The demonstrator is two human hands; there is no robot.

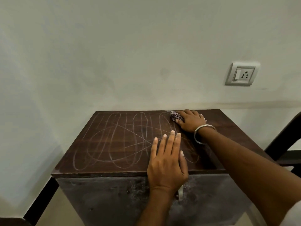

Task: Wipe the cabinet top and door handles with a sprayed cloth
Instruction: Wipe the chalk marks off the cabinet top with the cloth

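I see the dark brown wooden cabinet top (pixel 114 144) covered in pale looping chalk-like scribbles (pixel 117 139) that run across most of its surface. My right hand (pixel 190 119) sits at the far edge of the top, right of centre, close to the pale wall (pixel 114 54), with its fingers bent over a bunched purple-and-white patterned cloth (pixel 175 116), gripping it and pressing it against the wood. A plain silver metal bangle (pixel 202 133) circles that wrist. My left hand (pixel 167 162) lies flat near the front edge, released, its fingers straight and close together, palm down on the top and holding nothing. Below it, on the scuffed dark front of the cabinet (pixel 105 198), I can make out part of a small metal door handle (pixel 180 192), mostly hidden behind the wrist. On the wall to the right hangs a white switch-and-socket plate (pixel 241 74).
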